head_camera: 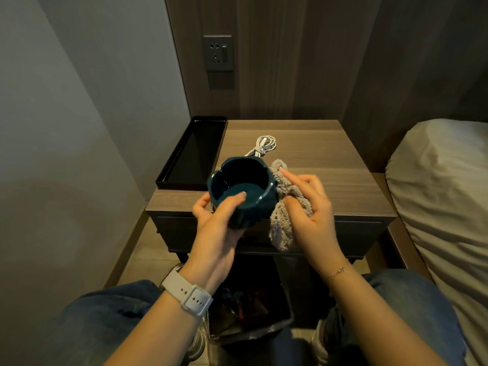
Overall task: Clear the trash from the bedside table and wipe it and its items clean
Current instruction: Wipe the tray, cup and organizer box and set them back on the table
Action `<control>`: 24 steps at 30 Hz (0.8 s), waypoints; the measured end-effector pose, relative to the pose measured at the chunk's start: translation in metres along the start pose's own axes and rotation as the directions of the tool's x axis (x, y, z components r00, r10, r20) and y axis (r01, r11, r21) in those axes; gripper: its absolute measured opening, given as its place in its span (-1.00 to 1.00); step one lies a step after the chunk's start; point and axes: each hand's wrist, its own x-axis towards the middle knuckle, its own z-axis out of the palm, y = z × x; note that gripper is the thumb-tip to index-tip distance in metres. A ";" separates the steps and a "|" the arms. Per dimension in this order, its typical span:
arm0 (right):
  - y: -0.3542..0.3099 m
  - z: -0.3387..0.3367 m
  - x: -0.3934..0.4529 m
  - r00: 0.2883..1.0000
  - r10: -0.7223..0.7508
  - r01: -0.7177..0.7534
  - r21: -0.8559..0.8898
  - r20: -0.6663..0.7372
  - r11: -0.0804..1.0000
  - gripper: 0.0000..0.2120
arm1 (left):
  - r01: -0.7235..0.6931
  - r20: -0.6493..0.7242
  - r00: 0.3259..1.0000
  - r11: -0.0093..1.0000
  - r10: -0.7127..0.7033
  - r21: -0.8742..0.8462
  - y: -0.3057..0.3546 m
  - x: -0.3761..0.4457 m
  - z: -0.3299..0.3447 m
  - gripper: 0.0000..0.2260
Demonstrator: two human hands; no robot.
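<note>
My left hand (219, 217) grips the dark teal ashtray (241, 191) from below, thumb hooked over its near rim and fingers curled round the ribbed wall, holding it tilted toward me just above the front edge of the bedside table (330, 180). My right hand (303, 204) is closed on a bunched grey cloth (285, 204), forefinger stretched along it, pressing the cloth against the ashtray's right outer side — so I judge the step in hand is wiping this item, with the bowl looking empty inside. Further out, a coiled white charging cable (262, 146) lies near the middle of the table, and a long black tray (169, 178) sits along its left edge. Below, between my knees, a bin (250, 331) holds what looks like wrappers, so the trash seems largely cleared. Next, I think, the ashtray wants turning in my left palm so the cloth reaches the rest of the wall and the inside — then setting it down.
</note>
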 end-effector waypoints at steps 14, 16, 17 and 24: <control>-0.003 0.007 0.008 0.987 -0.081 0.069 -0.087 -0.139 0.994 -0.62 | 0.092 0.056 0.992 0.952 -0.113 0.292 0.014 0.010 0.003 -0.64; -0.007 0.013 0.003 0.969 -0.159 0.123 -0.188 -0.190 0.975 -0.61 | 0.068 0.018 0.997 0.971 -0.074 0.230 0.010 0.008 0.010 -0.73; -0.007 0.015 0.000 0.958 -0.190 0.138 -0.235 -0.217 0.962 -0.61 | 0.072 0.008 0.997 0.980 -0.075 0.187 0.007 0.007 0.012 -0.77; 0.000 0.035 -0.044 0.946 -0.301 0.324 -0.353 0.120 0.878 -0.58 | 0.305 -0.136 0.939 0.947 -0.317 -0.101 -0.008 0.014 0.013 -0.60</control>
